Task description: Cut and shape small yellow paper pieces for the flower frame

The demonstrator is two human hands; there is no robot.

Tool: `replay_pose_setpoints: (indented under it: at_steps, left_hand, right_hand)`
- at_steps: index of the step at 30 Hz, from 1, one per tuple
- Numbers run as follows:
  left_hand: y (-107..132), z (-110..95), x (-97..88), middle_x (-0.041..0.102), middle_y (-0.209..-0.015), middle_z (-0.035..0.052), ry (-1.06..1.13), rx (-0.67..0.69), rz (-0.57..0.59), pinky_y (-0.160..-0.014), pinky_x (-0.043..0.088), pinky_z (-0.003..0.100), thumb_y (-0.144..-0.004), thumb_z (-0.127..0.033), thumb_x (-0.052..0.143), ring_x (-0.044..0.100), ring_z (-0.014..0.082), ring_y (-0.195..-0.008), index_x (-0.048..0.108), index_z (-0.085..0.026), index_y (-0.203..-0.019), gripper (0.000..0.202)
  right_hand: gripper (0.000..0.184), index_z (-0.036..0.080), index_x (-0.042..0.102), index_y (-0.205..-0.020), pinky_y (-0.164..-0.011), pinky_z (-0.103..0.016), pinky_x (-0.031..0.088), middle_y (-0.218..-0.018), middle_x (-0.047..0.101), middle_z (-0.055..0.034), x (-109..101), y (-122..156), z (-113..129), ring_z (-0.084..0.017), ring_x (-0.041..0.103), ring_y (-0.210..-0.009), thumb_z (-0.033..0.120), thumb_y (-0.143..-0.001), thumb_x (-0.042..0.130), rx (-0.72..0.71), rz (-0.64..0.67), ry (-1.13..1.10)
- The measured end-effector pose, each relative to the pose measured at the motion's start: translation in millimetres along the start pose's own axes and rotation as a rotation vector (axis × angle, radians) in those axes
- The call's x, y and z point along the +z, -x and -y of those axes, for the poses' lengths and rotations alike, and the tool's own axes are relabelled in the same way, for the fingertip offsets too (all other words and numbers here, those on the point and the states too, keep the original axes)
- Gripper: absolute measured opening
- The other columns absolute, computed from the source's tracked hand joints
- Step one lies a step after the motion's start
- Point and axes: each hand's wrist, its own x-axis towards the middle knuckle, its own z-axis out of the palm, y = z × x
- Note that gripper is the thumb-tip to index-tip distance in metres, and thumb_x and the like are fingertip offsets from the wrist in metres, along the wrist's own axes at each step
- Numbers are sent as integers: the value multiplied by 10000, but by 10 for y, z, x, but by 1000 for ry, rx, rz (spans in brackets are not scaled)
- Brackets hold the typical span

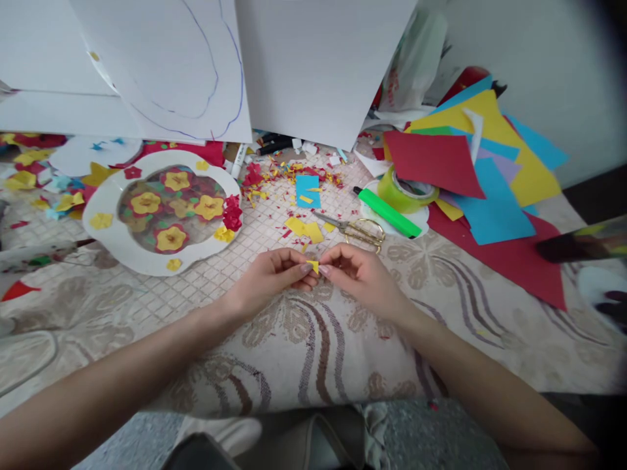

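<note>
A tiny yellow paper piece [313,266] is pinched between the fingertips of both my hands, low over a patterned cloth. My left hand [274,274] is closed on its left side and my right hand [355,271] is closed on its right side. Just beyond my hands lie more yellow scraps [304,228], a blue paper square [307,190] and gold-handled scissors [356,229]. To the left sits a white flower-shaped frame [112,238] filled with yellow and red paper flowers.
A green tape roll [404,191] and a green marker [386,211] lie at the right. Behind them is a pile of red, blue and yellow paper sheets [490,163]. Large white sheets [313,59] lean at the back. Confetti scraps litter the middle.
</note>
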Motion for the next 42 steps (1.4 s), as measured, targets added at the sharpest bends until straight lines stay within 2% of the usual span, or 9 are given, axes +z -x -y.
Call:
replay_pose_setpoints:
  at_steps: [6, 14, 22, 28, 33, 36, 42]
  left_hand:
    - [-20, 45, -16, 690, -785, 47, -120, 19, 24, -703, 517, 244, -785, -276, 652, 646, 109, -706, 604, -99, -852, 195]
    - [-23, 41, -16, 687, -778, 42, -219, 19, 50, -689, 523, 236, -806, -274, 622, 641, 105, -706, 622, -105, -838, 172]
    - [-24, 13, -8, 687, -746, 30, -187, -45, 36, -684, 517, 212, -815, -225, 607, 644, 93, -695, 635, -101, -847, 131]
    - [-34, 24, -24, 700, -781, 33, -53, -69, -8, -679, 522, 217, -796, -212, 627, 650, 92, -679, 633, -103, -830, 114]
    - [-27, 11, -22, 700, -778, 37, -23, -90, -18, -685, 520, 231, -776, -222, 647, 647, 97, -675, 632, -105, -810, 123]
    - [-23, 0, -21, 695, -757, 33, -24, -91, -7, -694, 517, 239, -780, -227, 640, 647, 102, -685, 628, -107, -806, 124]
    - [-20, -15, -15, 686, -769, 38, -133, -75, 45, -703, 507, 242, -798, -236, 618, 638, 99, -698, 619, -102, -818, 135]
  right_hand:
    - [38, 158, 570, -814, -581, -229, 432, -752, 588, 1, 35, -26, -14, -116, 538, -659, 187, -832, 555, -24, -20, 47]
    - [67, 163, 572, -822, -565, -214, 422, -763, 597, 8, 69, -13, 5, -106, 538, -651, 104, -813, 543, -132, -52, 236]
    - [119, 166, 543, -833, -649, -250, 441, -818, 567, -30, 86, 10, -60, -139, 533, -748, 69, -865, 482, -464, -100, 553]
    - [182, 123, 585, -870, -761, -307, 466, -895, 589, -98, 97, 22, -65, -187, 552, -845, 77, -934, 421, -605, -103, 754]
    - [180, 114, 594, -919, -786, -315, 472, -924, 596, -107, 107, 40, -64, -192, 557, -871, 73, -936, 420, -617, -102, 752]
    - [148, 142, 588, -929, -778, -300, 473, -919, 598, -79, 106, 44, -63, -175, 562, -867, 77, -918, 456, -584, -121, 646]
    - [97, 184, 569, -848, -576, -223, 437, -775, 594, 2, 95, 35, -33, -122, 555, -685, 94, -845, 531, -224, -103, 291]
